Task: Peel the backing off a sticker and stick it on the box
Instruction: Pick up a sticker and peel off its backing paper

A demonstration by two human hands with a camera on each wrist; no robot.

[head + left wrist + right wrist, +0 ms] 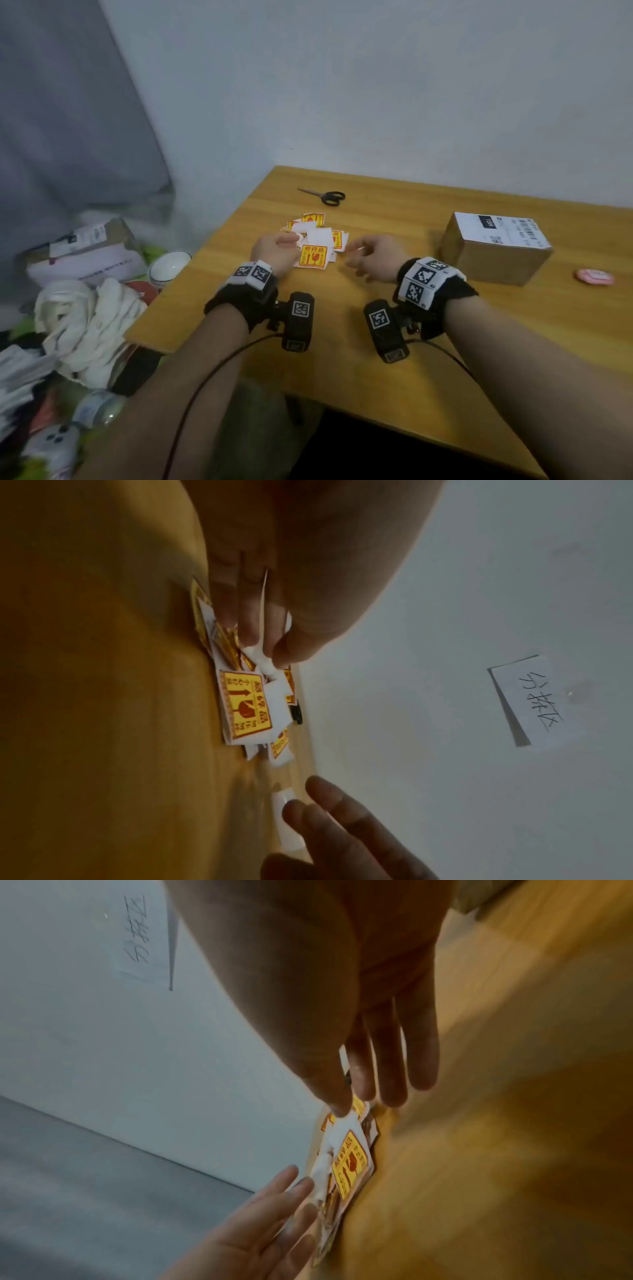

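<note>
Left hand [274,251]: thumb and fingers pinch a white paper scrap [265,661] over the sticker pile, probably peeled backing.
Right hand [371,257]: loosely curled; whether it holds anything, cannot tell.
Yellow-and-red square stickers [312,256]: heaped on the wooden table [376,377] between both hands.
Brown cardboard box [493,251]: right of the hands, apart, label up.

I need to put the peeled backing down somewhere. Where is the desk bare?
Bare: between the sticker pile and the box, and the near desk in front of both wrists. Crowded: the pile itself, under the left hand and right hand.
</note>
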